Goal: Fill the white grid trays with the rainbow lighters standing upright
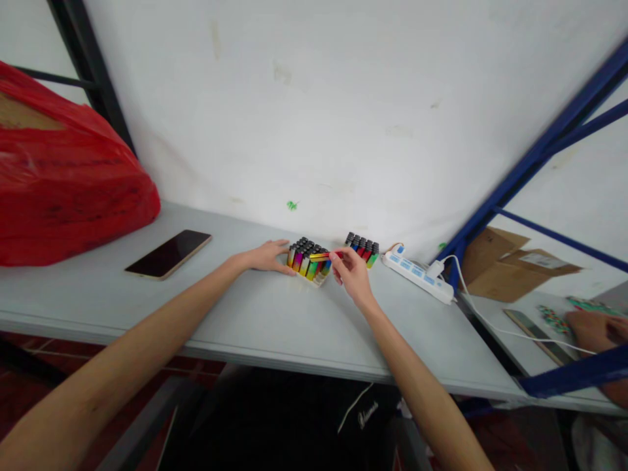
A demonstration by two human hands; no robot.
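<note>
A tray of upright lighters [305, 260] with black tops and bright bodies in several colours rests on the grey table. My left hand [269, 256] has its fingers spread against the left side of this tray. Pinched in my right hand [351, 271] is a red and gold lighter [321, 258], lying nearly level above the tray's right part. Behind my right hand, a second group of lighters [363, 246] stands near the wall, partly covered by the hand.
A phone [169, 254] and a red bag [73, 190] lie to the left. On the right are a white power strip [418, 271] with a cable, a blue frame [520, 170], cardboard boxes [510, 268] and another person's hand [596, 330].
</note>
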